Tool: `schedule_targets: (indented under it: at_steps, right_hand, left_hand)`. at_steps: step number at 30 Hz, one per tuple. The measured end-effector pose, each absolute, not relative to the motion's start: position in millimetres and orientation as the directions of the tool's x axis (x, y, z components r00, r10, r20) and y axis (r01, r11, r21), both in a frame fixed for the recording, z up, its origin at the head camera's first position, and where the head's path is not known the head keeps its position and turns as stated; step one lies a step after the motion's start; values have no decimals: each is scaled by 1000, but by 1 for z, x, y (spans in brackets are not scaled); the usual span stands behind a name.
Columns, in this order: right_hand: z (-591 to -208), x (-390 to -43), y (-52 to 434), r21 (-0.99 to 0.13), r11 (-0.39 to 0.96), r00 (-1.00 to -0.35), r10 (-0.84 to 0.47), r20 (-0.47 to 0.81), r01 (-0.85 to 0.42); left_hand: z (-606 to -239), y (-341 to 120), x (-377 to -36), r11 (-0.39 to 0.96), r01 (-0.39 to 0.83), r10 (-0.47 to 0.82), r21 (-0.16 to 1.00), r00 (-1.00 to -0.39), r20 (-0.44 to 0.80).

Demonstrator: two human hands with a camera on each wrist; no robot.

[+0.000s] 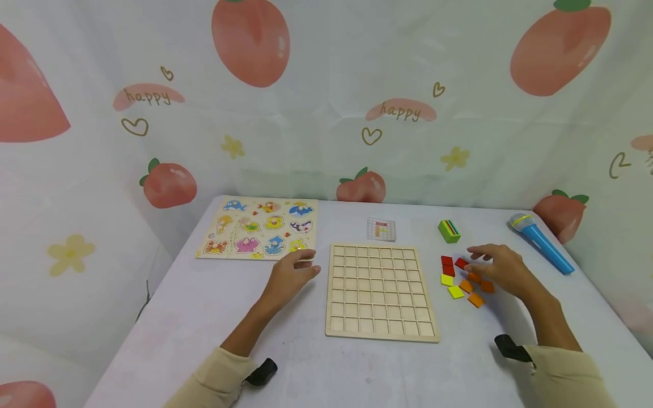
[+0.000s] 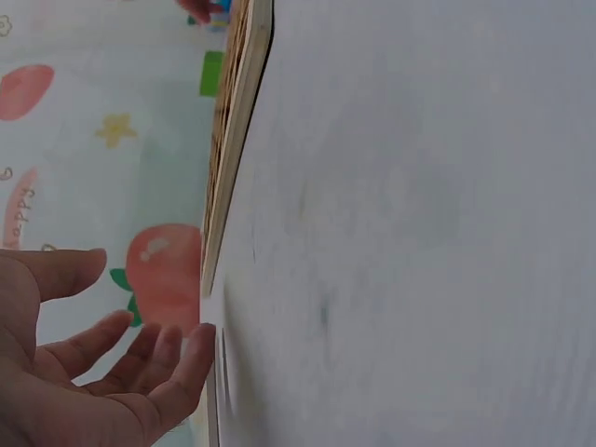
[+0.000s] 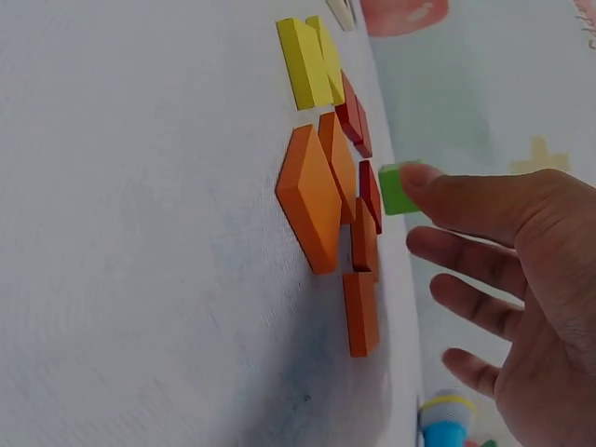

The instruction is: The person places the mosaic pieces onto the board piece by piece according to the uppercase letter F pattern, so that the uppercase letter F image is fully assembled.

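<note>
White cloth covers the table (image 1: 204, 317), bearing a gridded wooden board (image 1: 380, 292) between both hands. Right hand (image 1: 502, 269) hovers, fingers relaxed, over flat square coloured tiles (image 1: 464, 280); left hand (image 1: 291, 277) rests loosely uncurled, grasping nothing.

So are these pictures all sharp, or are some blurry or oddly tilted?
Head view: evenly lit and sharp, with soft shadows under the grid board. Left wrist view: turned sideways, the table smeared and soft, the left hand close and blurred. Right wrist view: also sideways, orange tiles crisp, the right hand slightly soft.
</note>
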State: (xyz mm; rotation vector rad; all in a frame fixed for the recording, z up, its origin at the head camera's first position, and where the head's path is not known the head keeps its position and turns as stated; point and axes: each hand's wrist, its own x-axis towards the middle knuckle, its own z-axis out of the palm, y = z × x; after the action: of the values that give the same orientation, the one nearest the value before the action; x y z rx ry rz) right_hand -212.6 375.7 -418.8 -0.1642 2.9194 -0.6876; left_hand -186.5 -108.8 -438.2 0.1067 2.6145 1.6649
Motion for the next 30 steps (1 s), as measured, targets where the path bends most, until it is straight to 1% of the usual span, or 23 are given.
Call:
schedule_targets:
  at_steps: [3,7,16,22,26,30]
  right_hand:
    - [-421,-211,375,-482,875,-985,-116,-127,-41]
    - [-425,-210,372,-510,860,-986,-87,-143,-2]
    - [-432,-209,370,-517,855,-987,-44,-152,41]
    - [-433,-208,367,-542,838,-988,-25,-154,63]
    - [-435,-209,366,-553,829,-986,-14,-164,81]
    - [-436,-208,365,-555,827,-985,-10,-171,88]
  left_hand:
    - [-439,-105,-184,423,15,93,906,-995,-27]
    - [-442,-102,-184,389,3,123,921,-991,-49]
    - [-443,-91,-186,356,-54,159,933,-980,-118]
    - [-448,-87,-189,317,-79,196,945,-970,-146]
    - [-450,-85,-192,311,-88,199,946,-968,-155]
    - [-450,-82,-193,334,-101,180,937,-969,-168]
